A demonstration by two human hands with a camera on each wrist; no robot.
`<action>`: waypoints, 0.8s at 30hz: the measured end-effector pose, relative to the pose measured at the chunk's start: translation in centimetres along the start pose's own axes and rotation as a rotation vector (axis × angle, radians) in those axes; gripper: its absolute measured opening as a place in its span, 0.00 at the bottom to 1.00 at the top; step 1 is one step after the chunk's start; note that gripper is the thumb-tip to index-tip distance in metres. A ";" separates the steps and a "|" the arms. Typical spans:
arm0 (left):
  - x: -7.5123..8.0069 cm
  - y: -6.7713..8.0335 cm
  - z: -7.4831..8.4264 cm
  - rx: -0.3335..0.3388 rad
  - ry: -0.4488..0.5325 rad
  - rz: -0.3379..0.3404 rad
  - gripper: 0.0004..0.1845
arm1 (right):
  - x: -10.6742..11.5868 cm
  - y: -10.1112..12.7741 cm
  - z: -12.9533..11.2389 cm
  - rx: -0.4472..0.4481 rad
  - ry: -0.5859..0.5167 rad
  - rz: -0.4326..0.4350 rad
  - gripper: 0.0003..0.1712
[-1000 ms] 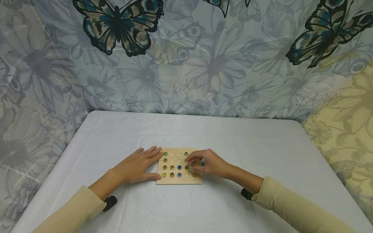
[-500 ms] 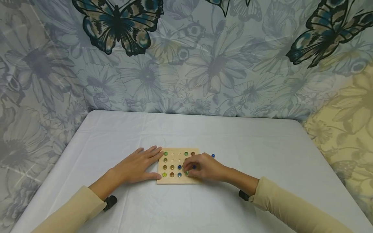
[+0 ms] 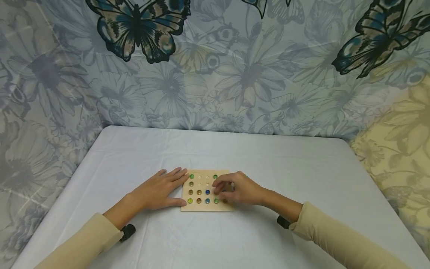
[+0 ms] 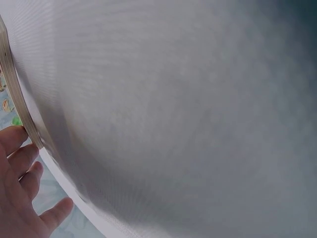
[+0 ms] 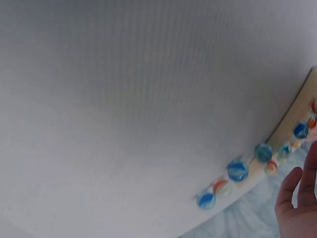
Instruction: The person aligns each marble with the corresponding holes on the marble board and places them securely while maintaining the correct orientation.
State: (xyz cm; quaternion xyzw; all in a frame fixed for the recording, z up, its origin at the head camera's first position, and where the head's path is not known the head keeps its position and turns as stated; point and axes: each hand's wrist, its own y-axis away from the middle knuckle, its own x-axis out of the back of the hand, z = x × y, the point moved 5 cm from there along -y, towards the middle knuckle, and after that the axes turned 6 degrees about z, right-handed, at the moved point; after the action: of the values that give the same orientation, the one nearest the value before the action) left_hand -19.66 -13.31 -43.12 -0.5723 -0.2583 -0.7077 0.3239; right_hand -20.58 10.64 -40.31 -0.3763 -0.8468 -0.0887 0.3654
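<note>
- Wooden board: square, pale, flat on the cloth at table centre, a grid of shallow sockets. Most of the left and near sockets hold glass marbles in amber, green and blue; several far-middle sockets are bare.
- I read the step in hand as seating a marble on the right side of the grid. The next move, in my judgement, calls for a light, straight drop into a socket, since round glass on smooth wood will roll.
- Right hand: over the board's right columns, fingers curled inward with tips drawn close together. I cannot tell whether a marble sits between them.
- Left hand: flat on the cloth, fingers straight and together, tips touching the board's left edge; the left wrist view shows fingertips against the board's side.
- Right wrist view: loose marbles, blue and orange-streaked, lie in a row along the board's edge on the cloth.
- Tablecloth: white, smooth, faintly creased.
- Backdrop: draped fabric with a flower and butterfly print.
</note>
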 end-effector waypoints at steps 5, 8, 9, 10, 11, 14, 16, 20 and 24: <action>0.0 0.0 0.1 0.000 0.004 0.002 0.47 | 2.0 0.3 0.4 0.000 0.065 0.072 0.15; 0.1 0.0 0.1 0.003 0.008 -0.001 0.47 | 3.1 0.6 1.1 -0.008 0.101 0.104 0.15; 0.1 0.0 0.1 0.004 0.009 -0.002 0.47 | 3.4 0.7 1.4 -0.012 0.108 0.111 0.15; 0.1 0.0 0.1 0.004 0.009 -0.004 0.47 | 3.7 0.8 1.6 -0.016 0.117 0.119 0.15; 0.1 0.0 0.1 0.005 0.009 -0.004 0.48 | 4.0 0.9 1.9 -0.022 0.121 0.128 0.16; 0.1 0.0 0.1 0.004 0.008 -0.003 0.48 | 4.8 1.2 2.6 -0.048 0.130 0.155 0.17; 0.0 0.0 0.1 0.004 0.008 -0.002 0.48 | 5.2 1.4 3.2 -0.072 0.131 0.167 0.17; 0.0 0.0 0.1 0.004 0.010 -0.001 0.48 | 5.7 1.8 4.4 -0.110 0.137 0.174 0.17; 0.1 0.0 0.1 0.001 0.010 0.001 0.47 | 5.8 2.2 5.5 -0.152 0.132 0.166 0.16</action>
State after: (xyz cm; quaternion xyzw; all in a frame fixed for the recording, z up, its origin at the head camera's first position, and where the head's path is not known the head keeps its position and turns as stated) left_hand -19.57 -13.23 -42.98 -0.5689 -0.2565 -0.7102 0.3258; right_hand -24.68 17.83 -40.53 -0.4650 -0.7776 -0.1465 0.3970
